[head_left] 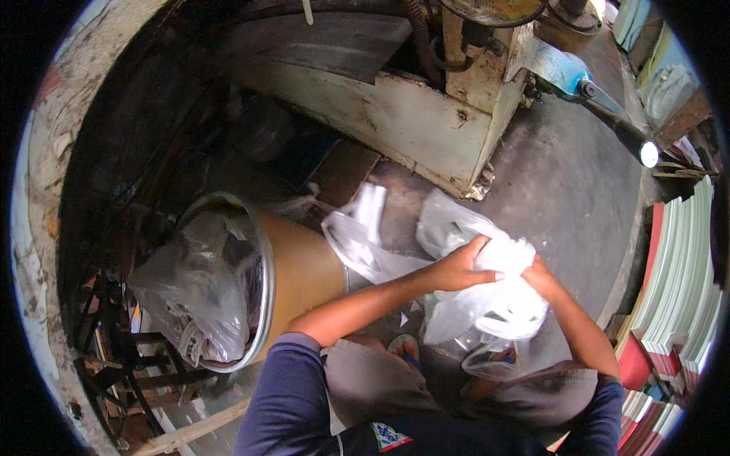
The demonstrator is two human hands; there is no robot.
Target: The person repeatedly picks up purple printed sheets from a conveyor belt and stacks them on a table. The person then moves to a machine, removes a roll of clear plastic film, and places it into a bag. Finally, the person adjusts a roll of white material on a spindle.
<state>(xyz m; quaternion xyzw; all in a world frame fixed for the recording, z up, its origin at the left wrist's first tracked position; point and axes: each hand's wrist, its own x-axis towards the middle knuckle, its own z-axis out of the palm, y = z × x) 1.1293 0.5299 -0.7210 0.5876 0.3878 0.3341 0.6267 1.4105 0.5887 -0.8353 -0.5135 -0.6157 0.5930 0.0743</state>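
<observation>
right, so both hands are on the plastic-film bundle, held up between the knees and the machine's metal base, its lower folds hanging toward the concrete floor. left hand: fingers clamped on the gathered film, thumb laid along the front; right hand: fingers seem closed on the other side, though the film hides the tips. for a good job here, i'd say grip whole folds rather than a single layer, since thin film likely stretches or slips, squeeze the air out steadily, and keep the loose folds clear of the sandals below. tucking in the white film tail at the left would probably help too, as it could snag. now the count: two hands, one bundle between them, one film tail left of it; one brown drum lying tipped over, with one clear plastic bag bulging from its mouth; one small white scrap on the floor; one machine base; and, at the right, at least two stacks of sheets, the individual sheets too many and too thin to count.
</observation>
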